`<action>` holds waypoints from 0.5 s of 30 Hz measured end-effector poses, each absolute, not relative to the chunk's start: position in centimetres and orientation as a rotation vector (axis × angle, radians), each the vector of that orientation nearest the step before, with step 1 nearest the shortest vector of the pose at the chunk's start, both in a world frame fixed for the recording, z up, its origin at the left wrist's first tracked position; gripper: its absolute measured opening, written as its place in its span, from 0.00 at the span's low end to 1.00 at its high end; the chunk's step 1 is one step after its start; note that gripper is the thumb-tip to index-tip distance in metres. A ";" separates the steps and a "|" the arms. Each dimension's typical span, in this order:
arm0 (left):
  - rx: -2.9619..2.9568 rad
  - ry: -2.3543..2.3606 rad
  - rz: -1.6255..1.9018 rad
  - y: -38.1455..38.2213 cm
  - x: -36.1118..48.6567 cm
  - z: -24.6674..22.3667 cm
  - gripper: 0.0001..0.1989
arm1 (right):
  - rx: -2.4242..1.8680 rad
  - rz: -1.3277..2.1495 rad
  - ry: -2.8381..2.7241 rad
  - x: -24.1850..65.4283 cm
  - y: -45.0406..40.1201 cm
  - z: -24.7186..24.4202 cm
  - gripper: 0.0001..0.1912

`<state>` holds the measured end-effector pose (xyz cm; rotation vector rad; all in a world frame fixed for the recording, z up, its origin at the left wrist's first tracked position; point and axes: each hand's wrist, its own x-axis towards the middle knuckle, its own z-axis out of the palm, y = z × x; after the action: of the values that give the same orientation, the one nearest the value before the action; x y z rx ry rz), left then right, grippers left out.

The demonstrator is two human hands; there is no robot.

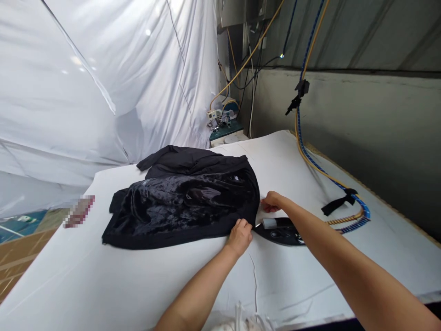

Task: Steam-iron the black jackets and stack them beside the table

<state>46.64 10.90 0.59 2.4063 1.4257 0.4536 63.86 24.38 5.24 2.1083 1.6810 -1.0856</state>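
Note:
A black jacket (165,207) lies on the white-covered table, its shiny plush lining facing up and a darker matte sleeve stretched along the far side. My left hand (240,236) rests on its near right corner, fingers curled in on the edge cloth. At the jacket's right edge, my right hand (271,201) is closed, its fingertips pinched against the border; the exact grip is partly hidden. Just below my right hand, a black steam iron (280,232) with a grey part lies on the table, partly covered by my right forearm and touching or nearly touching the jacket corner.
Blue and yellow hoses (299,124) hang from above and loop down to the table on the right, bound with black ties. White sheeting (103,82) hangs at left and behind. A teal-topped machine (225,128) stands beyond the far edge. Cardboard (24,257) sits lower left.

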 end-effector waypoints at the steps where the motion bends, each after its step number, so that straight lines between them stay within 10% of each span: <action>1: 2.409 1.400 0.455 10.8 46.4 0.7 0.11 | 2.108 -1.102 1.674 63.6 24.5 5.3 0.18; 15: 2.329 1.411 0.403 11.7 44.7 -0.1 0.16 | 2.056 -1.017 1.665 63.8 24.1 8.1 0.15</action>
<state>44.69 11.70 -0.12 2.3287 1.4108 0.4035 63.77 24.12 8.06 2.0557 1.6646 -1.0173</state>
